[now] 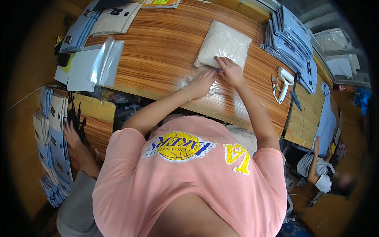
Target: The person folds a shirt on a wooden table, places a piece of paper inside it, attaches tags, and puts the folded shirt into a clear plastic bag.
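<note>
A cream folded garment in a clear plastic bag (226, 41) lies on the wood-grain table in front of me. The bag's loose clear flap (215, 87) spreads toward me from the near end. My left hand (200, 84) is closed on the flap, its fingertips at the package's near edge. Beside it my right hand (229, 71) grips the same edge, with fingers reaching over the bag and thumb close to the left fingertips. The plastic between the fingers is partly hidden.
Stacked bagged blue shirts (290, 39) stand at the right, near a white lint roller (285, 81) and small snips (273, 85). Clear empty bags (104, 63) and folded garments (114, 19) lie at the left. Other people's hands (71, 134) show on both sides.
</note>
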Demonstrator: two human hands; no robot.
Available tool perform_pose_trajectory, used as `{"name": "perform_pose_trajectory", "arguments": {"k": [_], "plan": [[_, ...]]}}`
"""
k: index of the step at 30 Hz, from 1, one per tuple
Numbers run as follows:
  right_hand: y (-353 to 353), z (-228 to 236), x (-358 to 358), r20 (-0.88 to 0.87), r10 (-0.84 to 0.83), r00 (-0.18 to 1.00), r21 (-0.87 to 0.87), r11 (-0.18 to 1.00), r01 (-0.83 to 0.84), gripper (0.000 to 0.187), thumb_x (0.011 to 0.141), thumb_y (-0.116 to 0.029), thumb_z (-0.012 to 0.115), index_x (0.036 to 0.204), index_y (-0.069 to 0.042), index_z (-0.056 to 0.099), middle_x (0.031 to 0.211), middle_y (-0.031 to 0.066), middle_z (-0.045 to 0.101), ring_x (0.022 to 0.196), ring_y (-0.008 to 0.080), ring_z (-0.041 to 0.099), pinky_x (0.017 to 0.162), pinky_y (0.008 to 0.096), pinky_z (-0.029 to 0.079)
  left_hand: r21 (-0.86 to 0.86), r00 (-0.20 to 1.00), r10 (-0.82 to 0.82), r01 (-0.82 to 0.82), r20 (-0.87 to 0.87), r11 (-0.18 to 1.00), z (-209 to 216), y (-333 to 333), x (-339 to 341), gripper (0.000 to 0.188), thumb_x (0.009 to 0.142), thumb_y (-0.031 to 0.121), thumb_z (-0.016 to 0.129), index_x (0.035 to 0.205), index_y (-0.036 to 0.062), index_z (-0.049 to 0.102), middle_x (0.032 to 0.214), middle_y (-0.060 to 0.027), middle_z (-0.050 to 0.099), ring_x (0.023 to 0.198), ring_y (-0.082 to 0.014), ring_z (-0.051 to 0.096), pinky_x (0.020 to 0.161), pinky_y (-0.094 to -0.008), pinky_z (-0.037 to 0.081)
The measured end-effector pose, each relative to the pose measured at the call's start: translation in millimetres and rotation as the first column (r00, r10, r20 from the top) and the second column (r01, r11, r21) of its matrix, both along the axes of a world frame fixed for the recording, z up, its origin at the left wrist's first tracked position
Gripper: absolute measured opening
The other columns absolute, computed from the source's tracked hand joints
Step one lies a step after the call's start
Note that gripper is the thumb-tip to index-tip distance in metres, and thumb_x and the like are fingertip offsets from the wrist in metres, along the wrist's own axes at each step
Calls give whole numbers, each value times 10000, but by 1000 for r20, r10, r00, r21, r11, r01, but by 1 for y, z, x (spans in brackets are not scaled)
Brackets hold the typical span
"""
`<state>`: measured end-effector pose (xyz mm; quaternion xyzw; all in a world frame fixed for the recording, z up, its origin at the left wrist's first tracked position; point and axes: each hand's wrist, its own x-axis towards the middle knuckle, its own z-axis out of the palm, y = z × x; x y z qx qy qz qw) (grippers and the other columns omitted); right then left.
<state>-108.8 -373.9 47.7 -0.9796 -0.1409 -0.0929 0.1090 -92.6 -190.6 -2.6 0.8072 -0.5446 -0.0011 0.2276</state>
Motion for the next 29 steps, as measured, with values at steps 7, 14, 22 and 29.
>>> {"name": "perform_pose_trajectory", "arguments": {"k": [7, 14, 22, 29], "plan": [[-8, 17, 10, -30, 2, 1000, 13, 1000, -1, 545, 674, -114, 609, 1195, -182, 465, 1038, 81, 598, 910, 250, 586, 685, 354, 506, 146, 971, 240, -237, -3, 961, 13, -32, 3, 424, 782, 207, 517, 1152, 3, 483, 1207, -207, 401, 1137, -360, 355, 938, -552, 275], [-5, 14, 6, 0, -34, 999, 62, 998, 34, 489, 680, -123, 604, 1151, -169, 483, 1013, 73, 601, 907, 242, 586, 664, 355, 499, 214, 934, 343, -357, 100, 909, 7, -39, -7, 493, 802, 407, 530, 1196, 112, 495, 1258, -141, 382, 1142, -371, 337, 892, -625, 263], [-3, 15, 5, -5, -78, 997, 92, 993, 78, 478, 687, -123, 606, 1147, -164, 483, 985, 71, 603, 886, 248, 590, 667, 359, 495, 189, 925, 332, -366, 187, 911, -1, -32, -16, 590, 810, 440, 506, 1247, 51, 432, 1247, -146, 406, 1220, -351, 282, 956, -607, 207], [-2, 15, 7, -21, -88, 996, 100, 991, 90, 484, 691, -133, 621, 1153, -165, 478, 984, 68, 603, 888, 245, 590, 665, 359, 496, 273, 923, 329, -375, 202, 886, 3, -31, -12, 608, 797, 447, 520, 1260, 67, 420, 1251, -129, 393, 1239, -330, 255, 972, -596, 199]]}}
